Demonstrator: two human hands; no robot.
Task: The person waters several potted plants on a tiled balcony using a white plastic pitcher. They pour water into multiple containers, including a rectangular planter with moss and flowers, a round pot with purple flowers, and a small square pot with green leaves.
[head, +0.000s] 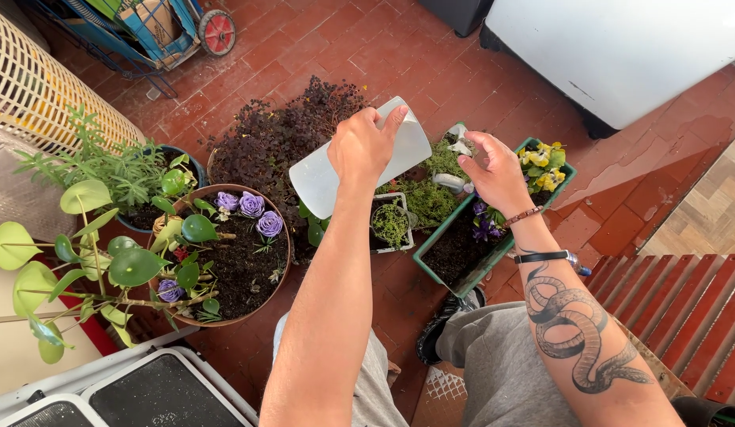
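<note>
left hand gripping white jug, tilting it mouth-down over plants | right hand spread loose, hovering above green planter, holding nothing

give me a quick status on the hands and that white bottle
Left hand gripping white plastic bottle, tilted over the pots. Right hand open above green planter, holding nothing. Small square pot below the bottle; nothing blocking.

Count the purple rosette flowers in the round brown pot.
4: three purple rosettes clustered at the far rim of the round brown pot, one at its left edge. Leaves may hide more.
</note>
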